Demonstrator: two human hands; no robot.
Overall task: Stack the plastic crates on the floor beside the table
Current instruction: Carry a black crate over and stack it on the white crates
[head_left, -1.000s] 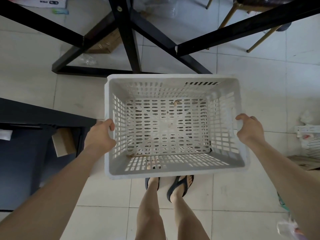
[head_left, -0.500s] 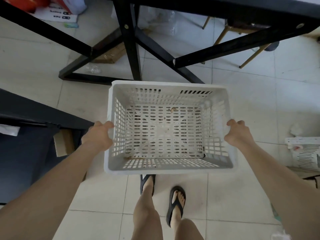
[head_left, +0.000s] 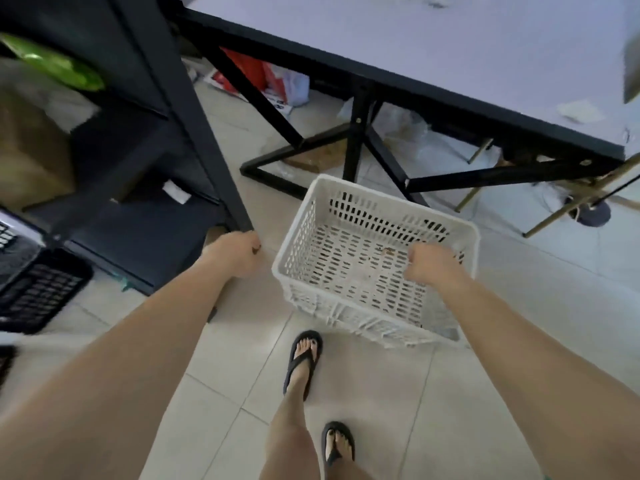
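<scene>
R hand [head_left: 430, 268] prob. grips crate [head_left: 346, 237] rim.

The floor [head_left: 381, 393] is made of pale square tiles with thin joints. A table [head_left: 450, 46] with a light grey top and a black frame fills the upper right. Its black legs [head_left: 356, 147] cross under it. A red and white bag [head_left: 263, 77], clear plastic wrap [head_left: 405, 126] and a flat piece of cardboard [head_left: 322, 157] lie below. A black shelf unit [head_left: 145, 64] stands at the left and holds a brown box [head_left: 31, 154]. Thin gold chair legs [head_left: 561, 213] show at the right. The light is soft and even.
</scene>
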